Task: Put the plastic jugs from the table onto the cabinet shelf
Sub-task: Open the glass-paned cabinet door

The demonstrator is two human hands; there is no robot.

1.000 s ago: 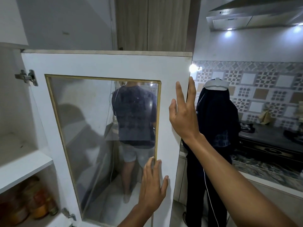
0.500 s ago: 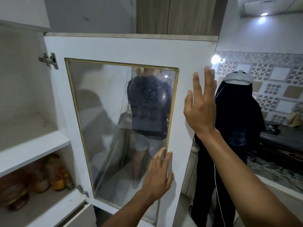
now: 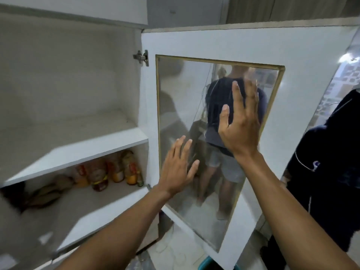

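Observation:
The white cabinet stands open, its upper shelf (image 3: 81, 151) bare and white. The cabinet door (image 3: 243, 43), white with a glass pane, hangs open to the right of the shelves. My left hand (image 3: 178, 168) is spread flat in front of the lower left of the pane, holding nothing. Higher up, my right hand (image 3: 240, 125) is also spread with fingers apart over the middle of the pane. I cannot tell whether either palm touches the glass. No plastic jugs and no table are in view.
Several jars and bottles (image 3: 109, 172) stand on the lower shelf, with dark packets (image 3: 44, 193) to their left. A person in dark clothes (image 3: 327, 162) stands at the right, close behind the door. A teal container's rim (image 3: 209, 265) shows at the bottom edge.
The view has swung left, showing more of the cabinet's inside. Both hands have shifted left across the door, from its right frame to over the glass pane.

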